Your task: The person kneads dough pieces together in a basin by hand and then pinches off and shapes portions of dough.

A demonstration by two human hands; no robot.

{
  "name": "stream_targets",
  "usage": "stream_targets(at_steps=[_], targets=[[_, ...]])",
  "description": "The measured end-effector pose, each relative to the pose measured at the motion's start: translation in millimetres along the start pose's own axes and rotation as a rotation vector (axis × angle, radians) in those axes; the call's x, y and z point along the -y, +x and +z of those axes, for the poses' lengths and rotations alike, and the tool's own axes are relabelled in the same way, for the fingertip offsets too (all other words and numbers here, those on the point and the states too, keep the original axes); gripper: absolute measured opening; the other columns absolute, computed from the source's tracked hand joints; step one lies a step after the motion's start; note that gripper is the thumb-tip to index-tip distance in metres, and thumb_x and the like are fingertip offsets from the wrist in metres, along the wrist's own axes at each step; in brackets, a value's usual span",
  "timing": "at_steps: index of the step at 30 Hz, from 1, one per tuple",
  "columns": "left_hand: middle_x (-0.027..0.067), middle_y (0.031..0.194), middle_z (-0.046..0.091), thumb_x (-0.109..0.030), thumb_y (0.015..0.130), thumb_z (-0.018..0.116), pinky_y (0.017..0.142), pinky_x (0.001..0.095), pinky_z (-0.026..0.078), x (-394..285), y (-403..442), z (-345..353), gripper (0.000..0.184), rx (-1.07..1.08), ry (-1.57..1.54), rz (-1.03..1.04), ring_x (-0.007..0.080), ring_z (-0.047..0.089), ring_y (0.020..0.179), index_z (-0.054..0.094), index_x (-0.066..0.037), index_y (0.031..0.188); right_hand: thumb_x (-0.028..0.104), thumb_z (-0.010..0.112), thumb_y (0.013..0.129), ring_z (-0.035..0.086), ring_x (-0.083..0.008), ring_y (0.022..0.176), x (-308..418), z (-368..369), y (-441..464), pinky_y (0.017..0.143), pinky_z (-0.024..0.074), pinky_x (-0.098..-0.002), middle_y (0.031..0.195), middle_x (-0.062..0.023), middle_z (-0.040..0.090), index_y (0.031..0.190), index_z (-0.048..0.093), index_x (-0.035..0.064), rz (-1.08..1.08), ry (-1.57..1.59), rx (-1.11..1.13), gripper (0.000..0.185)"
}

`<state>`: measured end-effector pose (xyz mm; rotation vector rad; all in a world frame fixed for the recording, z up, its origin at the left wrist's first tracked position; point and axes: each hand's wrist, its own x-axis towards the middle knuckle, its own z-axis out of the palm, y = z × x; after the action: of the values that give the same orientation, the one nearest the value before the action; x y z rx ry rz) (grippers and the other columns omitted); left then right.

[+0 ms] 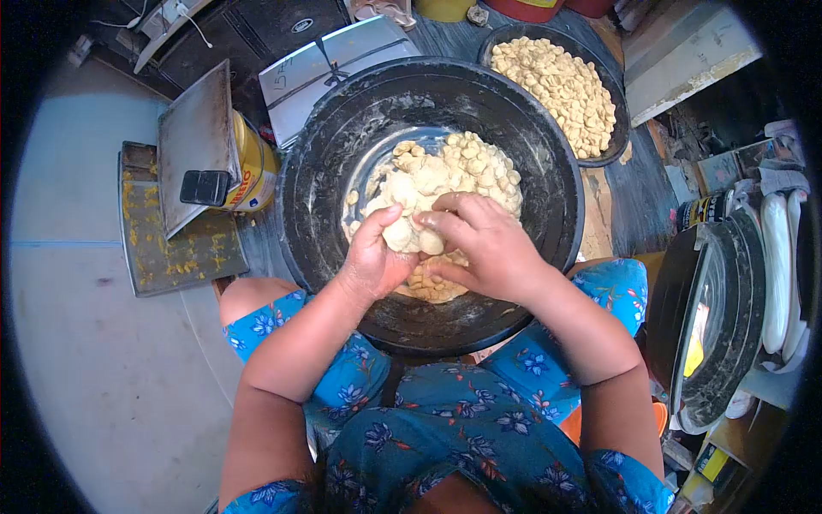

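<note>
A large black basin (321, 197) sits in front of me, its inside dusted with white powder. Pale dough (428, 176) and many small dough pieces (488, 171) lie in it. Over the basin, my left hand (377, 257) is closed around a soft lump of dough (401, 233). My right hand (484, 244) is beside it, its thumb and fingers closed round a small rounded dough piece (430, 242) at the edge of the lump. Both hands have flour on them.
A round black tray (623, 137) heaped with dough pieces stands behind right. A phone (205, 187) rests by a yellow bucket (255, 167) and metal trays (184, 257) at left. Another black basin (728, 317) leans at right.
</note>
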<state>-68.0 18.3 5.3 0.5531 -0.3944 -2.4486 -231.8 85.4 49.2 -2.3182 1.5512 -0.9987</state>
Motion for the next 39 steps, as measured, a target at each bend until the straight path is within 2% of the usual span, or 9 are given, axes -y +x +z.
stream_targets(at_steps=[6,9,10,14,18,26,30,35,39], targets=[[0.0153,0.122,0.055,-0.024,0.089,0.045,0.090,0.0443,0.048,-14,2,-13,0.047,0.005,0.216,0.037,0.0300,0.055,0.111,0.042,0.000,0.129,0.019,0.072,0.070,0.058,-0.0303,0.080,4,-4,-16,0.069,0.0476,-0.0375,0.089,-0.0106,0.057,0.106,0.059,0.0101,-0.170,0.209,0.020,0.039],[0.0150,0.129,0.051,-0.030,0.085,0.048,0.091,0.0423,0.047,-26,7,-10,0.056,-0.107,0.257,0.097,0.0281,0.057,0.108,0.039,-0.002,0.133,0.019,0.072,0.072,0.057,-0.0308,0.074,23,-10,-19,0.065,0.0476,-0.0384,0.082,-0.0104,0.056,0.102,0.061,0.0098,-0.060,0.374,-0.073,0.034],[0.0150,0.129,0.051,-0.032,0.085,0.048,0.092,0.0448,0.047,-28,9,-12,0.057,-0.048,0.234,0.106,0.0287,0.056,0.108,0.039,-0.002,0.133,0.019,0.072,0.073,0.057,-0.0314,0.080,24,-13,-19,0.070,0.0471,-0.0389,0.090,-0.0119,0.056,0.103,0.060,0.0088,0.105,0.385,0.026,0.034],[0.0156,0.129,0.050,-0.028,0.082,0.051,0.097,0.0442,0.043,-20,3,-1,0.058,0.059,0.129,0.079,0.0283,0.055,0.110,0.039,-0.002,0.133,0.017,0.072,0.072,0.052,-0.0317,0.096,8,-1,-4,0.082,0.0427,-0.0401,0.115,-0.0133,0.052,0.107,0.058,0.0087,0.132,0.188,-0.173,0.039],[0.0156,0.125,0.052,-0.020,0.077,0.055,0.100,0.0418,0.040,-7,-4,-7,0.059,-0.013,0.198,0.058,0.0280,0.053,0.113,0.040,-0.001,0.131,0.013,0.071,0.068,0.051,-0.0300,0.097,-1,4,-2,0.089,0.0364,-0.0415,0.111,-0.0088,0.053,0.109,0.057,0.0095,0.049,0.004,-0.023,0.044],[0.0170,0.124,0.053,-0.014,0.059,0.052,0.102,0.0435,0.039,-21,-4,-7,0.074,0.048,0.080,0.010,0.0303,0.051,0.115,0.039,0.003,0.130,0.006,0.071,0.068,0.055,-0.0275,0.092,-1,-2,4,0.079,0.0415,-0.0362,0.099,-0.0064,0.059,0.094,0.058,0.0086,0.015,0.026,-0.099,0.030],[0.0184,0.129,0.049,-0.011,0.063,0.048,0.101,0.0452,0.038,-15,-7,-13,0.072,0.133,0.136,0.029,0.0318,0.048,0.119,0.036,0.003,0.133,0.006,0.073,0.067,0.056,-0.0266,0.085,-9,1,2,0.074,0.0421,-0.0360,0.090,-0.0070,0.058,0.092,0.058,0.0068,-0.067,-0.041,-0.025,0.029],[0.0167,0.131,0.048,-0.010,0.064,0.047,0.097,0.0451,0.042,-30,-4,-4,0.072,0.171,0.148,0.010,0.0316,0.046,0.122,0.035,0.000,0.134,0.017,0.075,0.066,0.054,-0.0250,0.084,-8,-6,-21,0.073,0.0401,-0.0351,0.089,-0.0081,0.056,0.091,0.059,0.0082,-0.050,0.295,-0.136,0.031],[0.0164,0.129,0.049,-0.011,0.064,0.050,0.094,0.0443,0.044,-32,-1,-10,0.070,0.152,0.141,0.009,0.0313,0.049,0.118,0.038,0.000,0.133,0.021,0.075,0.067,0.053,-0.0271,0.089,4,-28,-3,0.076,0.0389,-0.0370,0.095,-0.0097,0.056,0.097,0.060,0.0098,0.009,0.034,-0.004,0.035]])
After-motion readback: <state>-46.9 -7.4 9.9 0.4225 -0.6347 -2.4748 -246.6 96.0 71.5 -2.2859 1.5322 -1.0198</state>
